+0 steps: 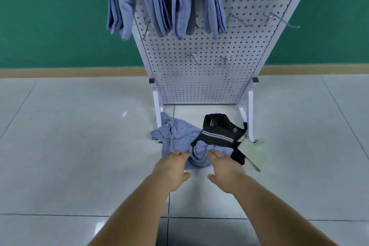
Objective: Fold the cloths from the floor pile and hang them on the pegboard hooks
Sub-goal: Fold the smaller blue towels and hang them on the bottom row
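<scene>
A crumpled blue cloth (175, 136) lies on the floor at the foot of the white pegboard stand (199, 78). My left hand (171, 170) and my right hand (225, 171) both reach down to its near edge, fingers extended and touching the bunched fabric between them. A black garment with grey stripes (219, 132) lies partly over the cloth on the right. Several folded blue cloths (165, 0) hang from hooks at the top of the pegboard. Bare metal hooks (239, 20) stick out lower and to the right.
A pale green tag or card (253, 154) lies beside the black garment near the stand's right leg (249, 114). A green wall with a tan skirting runs behind the stand. Grey floor tiles spread left and right.
</scene>
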Demonstrator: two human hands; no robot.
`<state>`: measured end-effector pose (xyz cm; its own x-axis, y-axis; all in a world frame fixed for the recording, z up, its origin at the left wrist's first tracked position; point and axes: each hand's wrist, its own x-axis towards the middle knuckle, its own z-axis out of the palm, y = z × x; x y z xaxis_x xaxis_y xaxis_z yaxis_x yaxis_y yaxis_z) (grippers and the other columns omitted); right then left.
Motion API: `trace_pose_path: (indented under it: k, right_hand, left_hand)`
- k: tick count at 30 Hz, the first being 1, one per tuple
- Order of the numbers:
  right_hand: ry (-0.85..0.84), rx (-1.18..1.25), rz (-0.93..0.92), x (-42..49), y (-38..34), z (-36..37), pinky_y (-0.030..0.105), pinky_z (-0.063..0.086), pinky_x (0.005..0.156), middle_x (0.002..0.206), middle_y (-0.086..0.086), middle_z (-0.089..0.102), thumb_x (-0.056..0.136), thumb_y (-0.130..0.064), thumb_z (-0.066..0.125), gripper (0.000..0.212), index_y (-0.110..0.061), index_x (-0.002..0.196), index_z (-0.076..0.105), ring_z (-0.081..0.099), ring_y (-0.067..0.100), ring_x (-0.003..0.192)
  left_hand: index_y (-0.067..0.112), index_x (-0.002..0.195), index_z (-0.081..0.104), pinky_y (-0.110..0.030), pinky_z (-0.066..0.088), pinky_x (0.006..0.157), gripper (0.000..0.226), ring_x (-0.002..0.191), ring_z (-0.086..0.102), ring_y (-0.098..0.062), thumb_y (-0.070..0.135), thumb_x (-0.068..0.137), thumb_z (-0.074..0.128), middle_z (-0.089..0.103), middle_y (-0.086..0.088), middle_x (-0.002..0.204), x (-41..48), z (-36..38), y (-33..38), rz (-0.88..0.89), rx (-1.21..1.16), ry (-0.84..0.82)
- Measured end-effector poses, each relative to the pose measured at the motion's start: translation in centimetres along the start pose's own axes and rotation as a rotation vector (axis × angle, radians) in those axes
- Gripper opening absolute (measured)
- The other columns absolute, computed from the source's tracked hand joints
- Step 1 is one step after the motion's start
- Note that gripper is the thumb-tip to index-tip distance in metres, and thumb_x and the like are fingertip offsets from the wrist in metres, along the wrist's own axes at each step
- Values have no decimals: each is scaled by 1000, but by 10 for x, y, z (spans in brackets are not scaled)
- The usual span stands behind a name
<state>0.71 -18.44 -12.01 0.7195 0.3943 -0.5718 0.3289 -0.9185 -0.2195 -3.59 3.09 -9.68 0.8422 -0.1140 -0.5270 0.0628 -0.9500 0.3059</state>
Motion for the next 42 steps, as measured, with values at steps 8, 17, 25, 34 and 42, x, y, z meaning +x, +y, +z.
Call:
trace_pose_path:
  k: [8, 17, 25, 34, 42]
  right_hand:
    - [66, 12, 127, 30, 1, 20, 30, 47, 83, 129, 4, 64, 98, -29, 59, 27, -27, 125, 64, 53, 27, 126]
    - [107, -144, 22, 23, 20, 27, 38, 41, 99, 137, -4, 56, 92, -46, 70, 60, -35, 147, 46, 43, 27, 129]
    - [195, 121, -56, 15, 21, 19, 33, 46, 82, 98, -1, 70, 89, -31, 66, 16, -28, 102, 75, 54, 23, 106]
    - [203, 712, -193, -16, 10, -110, 22, 55, 82, 88, -11, 78, 85, -12, 73, 18, -28, 89, 81, 72, 10, 90]
    - [277, 924, -247, -89, 21, -229, 32, 61, 89, 110, 6, 78, 81, -7, 89, 40, -18, 115, 72, 74, 21, 104]
  left_hand:
    - [31, 156, 40, -40, 50, 104, 68, 135, 51, -27, 45, 96, 69, 48, -1, 151, 12, 13, -4, -45, -80, 25]
    - [31, 153, 42, -42, 50, 106, 64, 134, 50, -26, 44, 96, 69, 50, 1, 149, 1, 36, 5, -71, -141, 19]
    - [38, 158, 35, -44, 48, 109, 71, 137, 47, -25, 41, 96, 69, 43, 6, 154, -9, 46, 11, -67, -188, 68]
    - [28, 118, 63, -44, 56, 93, 18, 104, 62, -20, 33, 100, 66, 67, 5, 110, -1, -35, 53, 39, -466, 298]
    - [25, 117, 57, -30, 39, 63, 21, 74, 56, -19, 39, 103, 63, 59, 8, 75, -32, -176, 76, 86, -458, 427]
